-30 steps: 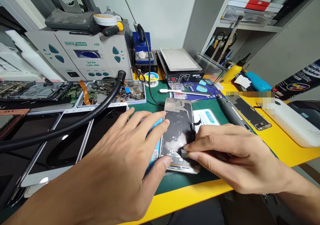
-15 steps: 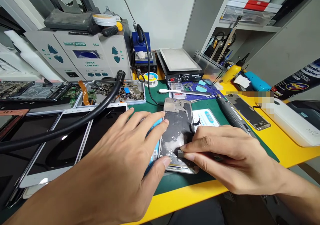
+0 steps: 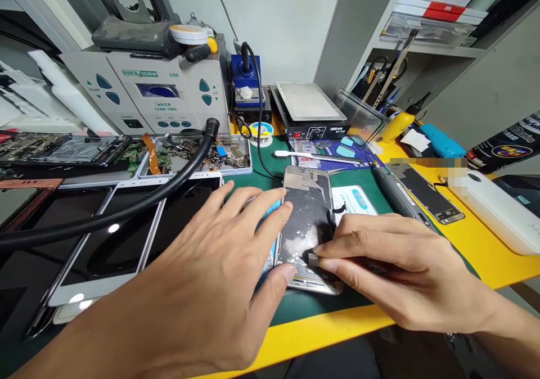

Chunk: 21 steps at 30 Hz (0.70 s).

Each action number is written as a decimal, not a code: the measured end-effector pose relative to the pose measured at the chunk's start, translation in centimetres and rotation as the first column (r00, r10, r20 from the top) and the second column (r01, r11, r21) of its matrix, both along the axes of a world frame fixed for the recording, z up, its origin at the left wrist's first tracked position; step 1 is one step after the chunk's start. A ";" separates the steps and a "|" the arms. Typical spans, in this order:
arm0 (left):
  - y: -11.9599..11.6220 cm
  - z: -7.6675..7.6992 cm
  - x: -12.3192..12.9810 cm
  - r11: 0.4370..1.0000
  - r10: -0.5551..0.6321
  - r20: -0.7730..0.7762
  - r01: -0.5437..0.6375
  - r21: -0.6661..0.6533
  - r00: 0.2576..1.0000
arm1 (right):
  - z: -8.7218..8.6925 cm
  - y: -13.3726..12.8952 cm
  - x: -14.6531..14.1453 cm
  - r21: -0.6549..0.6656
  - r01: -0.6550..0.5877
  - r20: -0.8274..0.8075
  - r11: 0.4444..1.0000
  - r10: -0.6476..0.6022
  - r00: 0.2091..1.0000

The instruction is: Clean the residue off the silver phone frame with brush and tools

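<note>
A dark phone screen assembly (image 3: 302,216) with its grey back upward lies on the green mat, and a pale smudged patch shows on its lower half. Spread fingers of my left hand (image 3: 230,261) rest along its left edge, with the thumb at the lower left corner. Thumb and forefinger of my right hand (image 3: 392,269) pinch a small flat grey piece (image 3: 313,260) against the lower part of the assembly; its far end is hidden by my fingers. Under the left fingers a blue-and-white packet (image 3: 270,244) partly shows.
Left are several phone screens (image 3: 105,255) crossed by a black hose (image 3: 139,216). Behind stand a hot air station (image 3: 147,117), a tray of boards (image 3: 248,168) and a heating plate (image 3: 312,109). A brush (image 3: 312,156), an electric screwdriver (image 3: 394,190) and a metal phone plate (image 3: 422,188) lie right.
The whole view has shifted slightly, so everything sits further right. Both hands keep nearly the same places on the screen assembly.
</note>
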<state>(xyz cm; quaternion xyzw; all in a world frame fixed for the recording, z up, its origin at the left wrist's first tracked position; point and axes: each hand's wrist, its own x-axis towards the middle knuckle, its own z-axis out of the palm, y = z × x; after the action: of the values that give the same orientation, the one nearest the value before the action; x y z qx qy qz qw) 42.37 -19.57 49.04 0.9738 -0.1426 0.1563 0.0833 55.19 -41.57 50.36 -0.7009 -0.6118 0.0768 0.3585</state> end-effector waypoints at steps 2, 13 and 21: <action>0.0 0.0 0.0 1.000 0.001 0.003 -0.001 0.010 1.000 | 0.0 0.1 0.0 0.000 -0.005 0.005 1.000 0.005 1.000; 0.2 0.0 0.2 1.000 -0.017 -0.035 0.018 0.021 0.999 | 0.2 0.0 0.0 0.018 -0.016 0.002 1.000 0.016 1.000; 0.4 0.0 0.0 0.999 -0.021 -0.026 0.022 0.034 0.999 | 0.1 -0.2 0.2 -0.017 -0.019 -0.058 1.000 0.018 0.998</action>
<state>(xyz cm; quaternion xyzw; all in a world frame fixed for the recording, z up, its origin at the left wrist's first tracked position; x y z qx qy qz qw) 42.37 -19.19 49.01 0.9754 -0.1547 0.1406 0.0701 55.37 -41.80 50.48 -0.6959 -0.6068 0.1058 0.3692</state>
